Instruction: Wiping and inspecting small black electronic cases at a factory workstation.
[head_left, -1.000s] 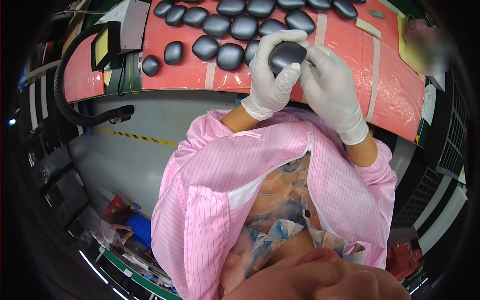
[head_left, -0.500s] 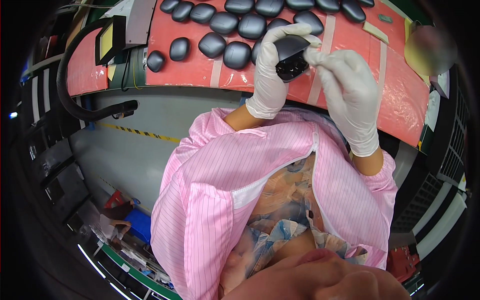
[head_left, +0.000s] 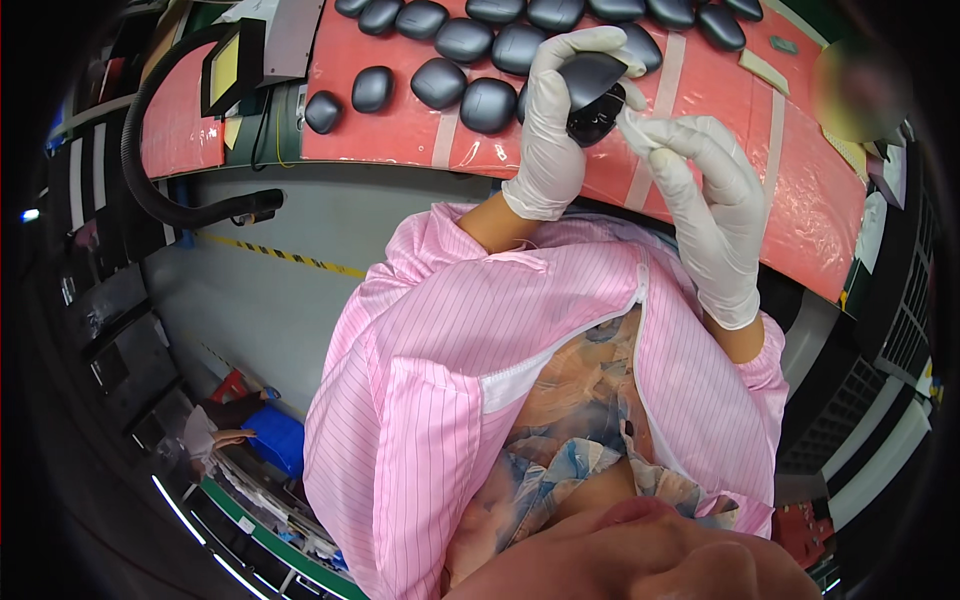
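Note:
My left hand [head_left: 548, 150], in a white glove, is wrapped round a dark grey earbud charging case [head_left: 590, 78] above the near edge of the table. The case's lid is up and its glossy black inside faces me. Close by on the right, my gloved right hand [head_left: 712, 205] pinches a small crumpled white cloth [head_left: 637, 133] near the case's open side. Whether the cloth touches the case I cannot tell. Several closed cases of the same rounded kind, such as one grey case [head_left: 489, 105], lie on the pink mat [head_left: 400, 140] beyond my left hand.
A black flexible hose [head_left: 135, 150] curves down at the left, beside a black frame with a yellow pad [head_left: 226, 75]. On the mat's right side lie a pale strip [head_left: 764, 72] and a small greenish piece [head_left: 784, 45]. Another person [head_left: 205, 435] is in the left background.
My right hand has drawn back slightly from the case, and more of the white cloth shows. The left hand has tilted the case a little. The whole view has shifted slightly.

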